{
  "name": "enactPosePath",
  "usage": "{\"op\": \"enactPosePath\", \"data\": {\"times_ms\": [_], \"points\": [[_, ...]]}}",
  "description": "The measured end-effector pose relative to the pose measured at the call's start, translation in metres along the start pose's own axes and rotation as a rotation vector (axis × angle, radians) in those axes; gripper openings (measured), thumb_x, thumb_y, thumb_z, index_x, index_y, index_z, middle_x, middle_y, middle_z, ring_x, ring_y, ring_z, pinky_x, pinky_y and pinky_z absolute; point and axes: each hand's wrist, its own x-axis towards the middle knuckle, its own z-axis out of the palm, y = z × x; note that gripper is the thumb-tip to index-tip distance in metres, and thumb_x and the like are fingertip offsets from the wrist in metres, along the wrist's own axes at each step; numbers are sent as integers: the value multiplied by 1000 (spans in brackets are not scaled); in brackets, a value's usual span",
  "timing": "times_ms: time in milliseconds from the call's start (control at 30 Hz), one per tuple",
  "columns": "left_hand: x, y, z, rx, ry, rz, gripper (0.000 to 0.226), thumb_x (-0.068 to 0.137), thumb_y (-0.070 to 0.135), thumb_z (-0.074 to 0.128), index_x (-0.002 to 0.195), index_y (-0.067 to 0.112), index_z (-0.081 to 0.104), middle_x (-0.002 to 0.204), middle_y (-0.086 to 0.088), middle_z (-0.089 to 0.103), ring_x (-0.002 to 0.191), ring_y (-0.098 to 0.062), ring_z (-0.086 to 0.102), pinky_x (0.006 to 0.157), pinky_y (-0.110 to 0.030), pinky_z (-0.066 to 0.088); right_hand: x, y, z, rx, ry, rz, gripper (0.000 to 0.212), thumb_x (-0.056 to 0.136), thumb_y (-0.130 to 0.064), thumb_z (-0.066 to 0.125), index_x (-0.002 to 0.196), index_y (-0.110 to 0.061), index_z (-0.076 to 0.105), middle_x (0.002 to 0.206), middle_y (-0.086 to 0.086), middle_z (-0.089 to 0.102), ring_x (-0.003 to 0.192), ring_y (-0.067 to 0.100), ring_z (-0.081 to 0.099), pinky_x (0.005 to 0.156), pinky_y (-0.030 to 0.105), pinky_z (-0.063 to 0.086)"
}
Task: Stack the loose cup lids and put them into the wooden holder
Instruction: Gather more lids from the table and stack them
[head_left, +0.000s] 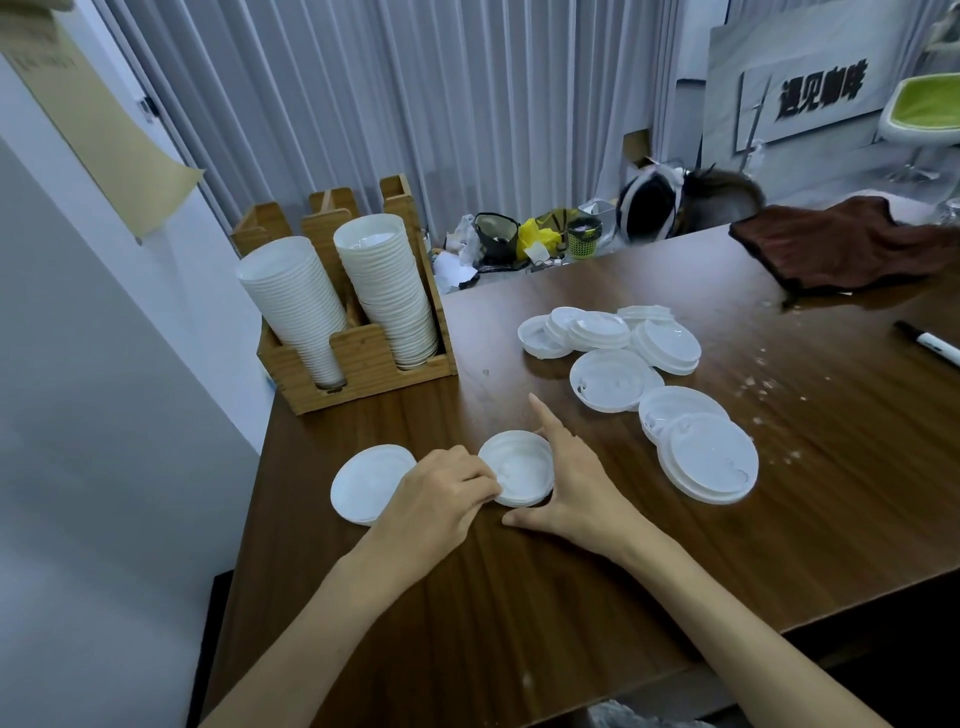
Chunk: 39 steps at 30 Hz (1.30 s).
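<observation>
A small white lid stack (519, 470) lies on the brown table between my hands. My left hand (441, 499) pinches its left rim with curled fingers. My right hand (569, 480) cups its right side, index finger and thumb spread straight around it. Another white lid (363, 480) lies flat just left of my left hand. Several loose lids (613, 332) are scattered further back and right, with a larger pair (709, 457) to the right. The wooden holder (363, 358) stands at the table's back left, holding a cup stack (296, 301) and a lid stack (389, 291).
A brown cloth (841, 244) lies at the table's far right, and a black marker (930, 343) near the right edge. White crumbs speckle the table's right side. A wall runs along the left. Clutter and a green basket (584, 239) sit on the floor behind the table.
</observation>
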Motion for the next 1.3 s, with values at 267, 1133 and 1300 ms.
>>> {"op": "enactPosePath", "data": {"times_ms": [267, 1133, 1300], "points": [[1, 3, 3, 95, -33, 33, 10, 78, 10, 73, 87, 15, 73, 83, 2, 65, 74, -14, 55, 60, -28, 47, -2, 3, 3, 19, 67, -39, 121, 63, -40, 85, 144, -42, -4, 117, -10, 42, 121, 15, 43, 111, 48, 31], [5, 8, 7, -180, -205, -229, 59, 95, 58, 19, 128, 26, 57, 135, 12, 52, 123, -2, 39, 103, -14, 22, 17, 25, -37, -649, 324, 103, 27, 94, -6, 45, 79, -7, 67, 91, 2, 65, 107, 21, 58, 119, 43, -5], [13, -2, -1, -153, 6, -277, 52, 97, 44, 38, 142, 19, 38, 145, 3, 42, 135, -6, 32, 112, -26, 23, 11, 2, -22, -205, 435, -228, 14, 87, -2, 63, 96, -3, 74, 100, 6, 71, 96, 20, 64, 100, 41, 46]]}}
